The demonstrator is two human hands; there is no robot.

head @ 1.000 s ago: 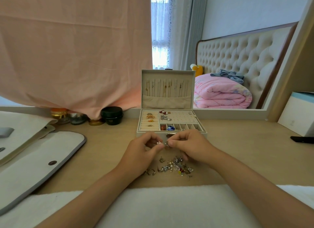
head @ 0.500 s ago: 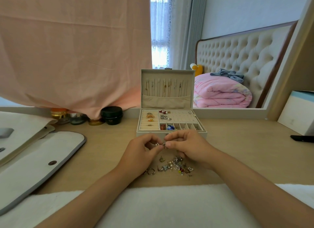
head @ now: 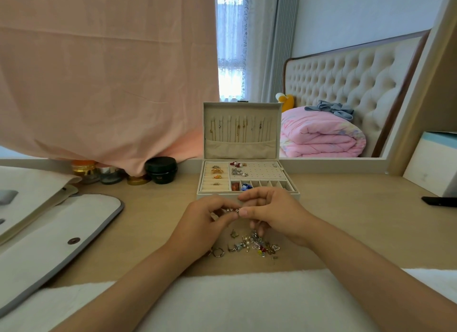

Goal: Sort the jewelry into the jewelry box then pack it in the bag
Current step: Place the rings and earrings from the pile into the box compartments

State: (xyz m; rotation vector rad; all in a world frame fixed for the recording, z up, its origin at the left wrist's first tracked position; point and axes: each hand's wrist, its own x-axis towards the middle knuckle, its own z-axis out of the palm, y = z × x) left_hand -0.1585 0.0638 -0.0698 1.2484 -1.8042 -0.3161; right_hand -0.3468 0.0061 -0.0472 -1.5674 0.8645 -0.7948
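A person's left hand (head: 202, 223) and right hand (head: 274, 215) meet just in front of an open jewelry box (head: 212, 196) on a wooden desk (head: 358, 232). Together they pinch a small silvery beaded piece (head: 232, 210) between thumbs and forefingers. What kind of piece it is cannot be told. The right hand's other fingers curl down toward a loose pile (head: 254, 245) of rings, charms and earrings. The pile lies on the desk in front of the box, nearer the person than the hands.

The box's lid (head: 242, 151) stands upright, with chains hanging in a row above a pocket. In the tray, rings sit in the left-hand slots, a few earrings lie on the pegged panel at the back, and orange and blue beads fill two small front cells.

Well to the left of the box, a white bag (head: 49, 245) with grey trim and a snap lies flat. Jars (head: 160, 169) stand at the back left of the box, under a hanging pink cloth (head: 99, 72). A black phone (head: 437, 201) lies far to the box's right. A white towel (head: 235, 302) covers the desk edge nearest the person.
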